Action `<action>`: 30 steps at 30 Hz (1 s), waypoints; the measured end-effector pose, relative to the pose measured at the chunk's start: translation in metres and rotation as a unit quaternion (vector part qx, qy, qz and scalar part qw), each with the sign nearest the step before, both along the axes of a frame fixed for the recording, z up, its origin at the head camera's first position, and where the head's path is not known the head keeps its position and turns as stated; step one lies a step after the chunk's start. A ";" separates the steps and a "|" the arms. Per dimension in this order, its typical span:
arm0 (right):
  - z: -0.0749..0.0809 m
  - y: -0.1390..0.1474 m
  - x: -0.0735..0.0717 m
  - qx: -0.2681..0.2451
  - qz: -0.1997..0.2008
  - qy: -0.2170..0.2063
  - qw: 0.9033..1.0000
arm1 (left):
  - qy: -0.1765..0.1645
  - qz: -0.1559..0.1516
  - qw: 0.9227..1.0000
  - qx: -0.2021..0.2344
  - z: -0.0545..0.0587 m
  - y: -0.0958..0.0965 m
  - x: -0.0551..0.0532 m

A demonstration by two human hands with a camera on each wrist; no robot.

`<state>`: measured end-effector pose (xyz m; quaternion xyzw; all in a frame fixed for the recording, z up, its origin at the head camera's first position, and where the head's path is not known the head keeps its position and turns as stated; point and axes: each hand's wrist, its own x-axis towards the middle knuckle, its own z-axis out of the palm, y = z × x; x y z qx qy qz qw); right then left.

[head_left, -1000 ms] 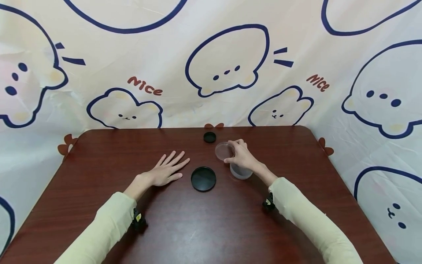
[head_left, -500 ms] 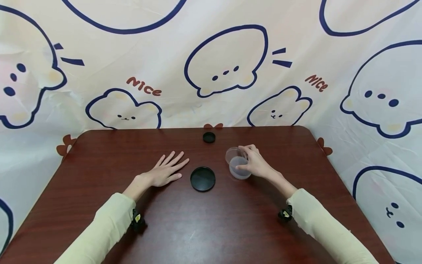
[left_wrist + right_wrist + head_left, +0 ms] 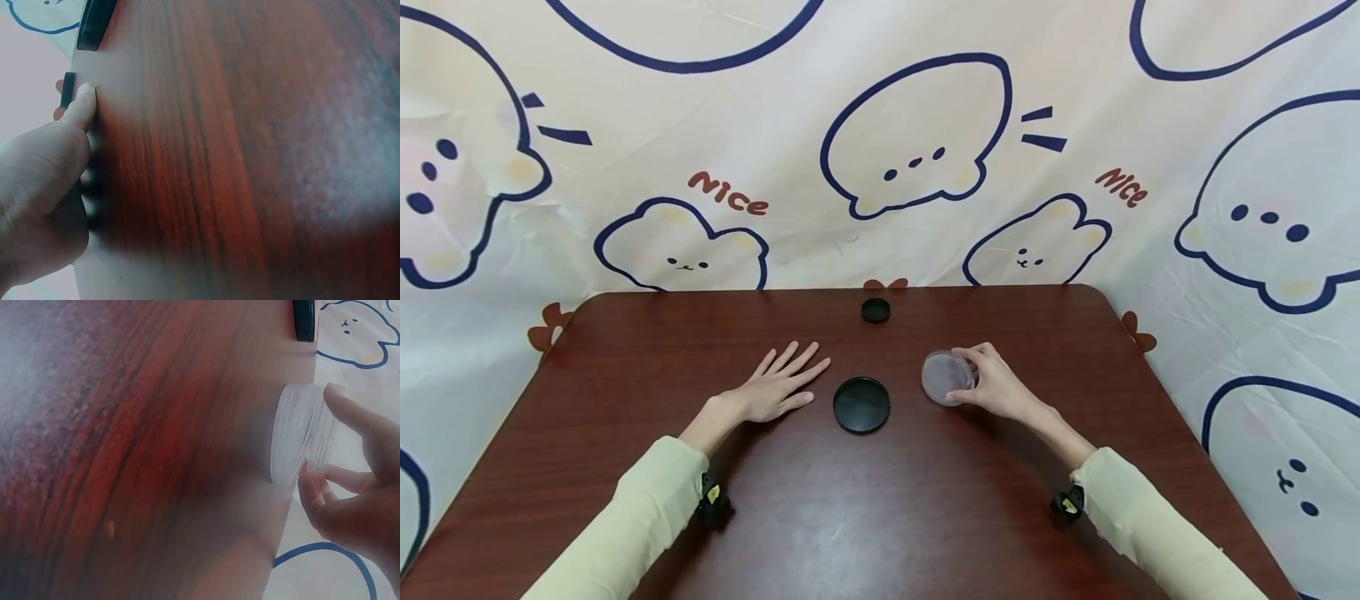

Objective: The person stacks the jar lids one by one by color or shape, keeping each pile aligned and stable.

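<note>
My right hand grips a clear round plastic dish by its sides, thumb on one side and fingers on the other. In the right wrist view, the clear dish sits against a frosted round container of about the same width, which stands on the table below it. Seen from above, the two overlap as one circle. My left hand rests on the tabletop with its fingers spread, holding nothing. Between the hands lies a large black round dish, nearer to the left thumb than to the container.
A small black round piece lies near the back edge of the brown wooden table. Behind and beside the table hangs a pale cloth with cartoon drawings.
My right hand has carried the clear dish right and toward me, from beyond the frosted container to over it. The left hand and the black pieces have stayed in place.
</note>
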<state>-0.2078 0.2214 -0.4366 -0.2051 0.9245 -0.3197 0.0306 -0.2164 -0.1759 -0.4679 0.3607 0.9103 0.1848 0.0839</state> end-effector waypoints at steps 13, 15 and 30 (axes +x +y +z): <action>-0.004 0.007 0.000 0.004 0.002 -0.017 1.000 | -0.006 0.006 1.000 -0.009 -0.001 0.001 0.000; -0.005 0.008 0.000 0.001 0.002 -0.019 1.000 | -0.007 0.005 1.000 -0.004 0.002 0.002 0.002; -0.007 0.009 -0.005 0.014 0.014 -0.014 1.000 | -0.003 0.011 1.000 -0.020 -0.008 -0.001 -0.003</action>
